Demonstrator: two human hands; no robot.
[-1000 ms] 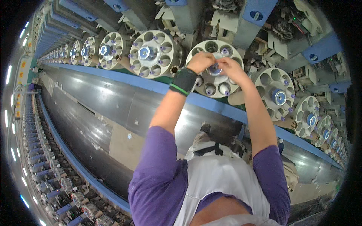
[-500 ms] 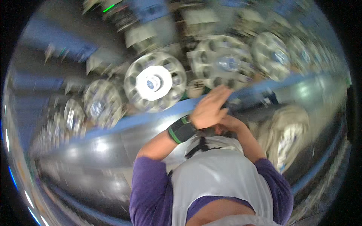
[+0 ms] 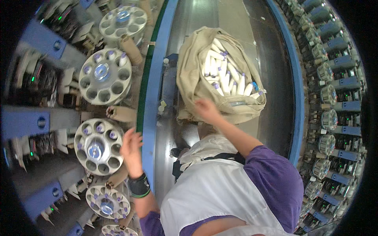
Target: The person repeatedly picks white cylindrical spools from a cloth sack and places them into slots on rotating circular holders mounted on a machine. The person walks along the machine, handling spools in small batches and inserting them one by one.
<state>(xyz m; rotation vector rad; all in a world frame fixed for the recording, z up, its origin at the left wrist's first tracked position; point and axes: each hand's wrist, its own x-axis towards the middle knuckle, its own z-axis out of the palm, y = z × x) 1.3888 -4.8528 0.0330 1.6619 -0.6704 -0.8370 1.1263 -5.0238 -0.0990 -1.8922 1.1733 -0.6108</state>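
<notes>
My left hand (image 3: pixel 132 149) is beside a round holder (image 3: pixel 99 138) with a ring of cup-like pockets. Its fingers are apart and nothing shows in them. A few of those pockets hold bobbins with purple tips (image 3: pixel 99 128). Farther right, my right hand (image 3: pixel 206 111) is at the near side of a large beige cloth sack (image 3: pixel 189 74). Slight blur hides whether its fingers grip the cloth. The sack's mouth gapes, and inside lie many cream yarn bobbins (image 3: pixel 241 84) with purple tips, heaped at different angles.
More round holders (image 3: pixel 124 27) line the machine on my left, with brown cones (image 3: pixel 121 114) between them. A blue rail (image 3: pixel 152 118) runs along its edge. Another machine row (image 3: pixel 327 118) stands across the aisle behind a second blue rail (image 3: pixel 296 98).
My view has turned right, bringing the sack ahead and the holders to the left. My hands, close together before, are now apart: left by a holder, right at the sack.
</notes>
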